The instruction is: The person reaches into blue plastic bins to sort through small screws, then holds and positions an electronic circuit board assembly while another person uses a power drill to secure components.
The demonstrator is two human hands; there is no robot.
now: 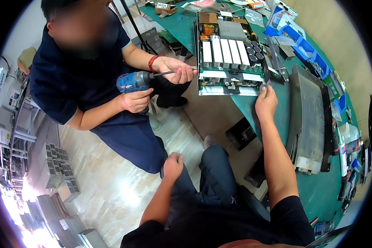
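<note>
Pinching its near right corner in our right grip [266, 101], we have the circuit box [230, 53] just ahead, long side running away, partly over the surface [318, 194], while our left grip [173, 166], farther off, curls closed, seemingly empty.

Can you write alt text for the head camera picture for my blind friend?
A person's right hand holds an open metal electronics unit with white blocks at the edge of a green table. A co-worker in dark blue points a blue power drill at its left side; the person's left hand is loosely curled.
</note>
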